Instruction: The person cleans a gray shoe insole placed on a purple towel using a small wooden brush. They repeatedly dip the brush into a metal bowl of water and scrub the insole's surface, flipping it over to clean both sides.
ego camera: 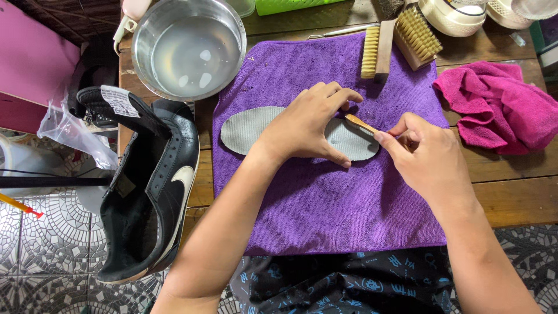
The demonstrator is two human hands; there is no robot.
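Note:
A grey shoe insole (244, 129) lies flat on a purple towel (325, 203) spread over a wooden table. My left hand (308, 125) presses down on the middle of the insole, fingers spread. My right hand (427, 157) pinches a small wooden-handled brush (360, 123) whose tip rests on the right end of the insole, just beside my left fingers.
A black shoe with a white stripe (151, 186) hangs off the table's left edge. A steel bowl of water (189, 49) stands at the back left. Two wooden scrub brushes (401, 38) lie at the towel's far edge, a pink cloth (500, 107) at right.

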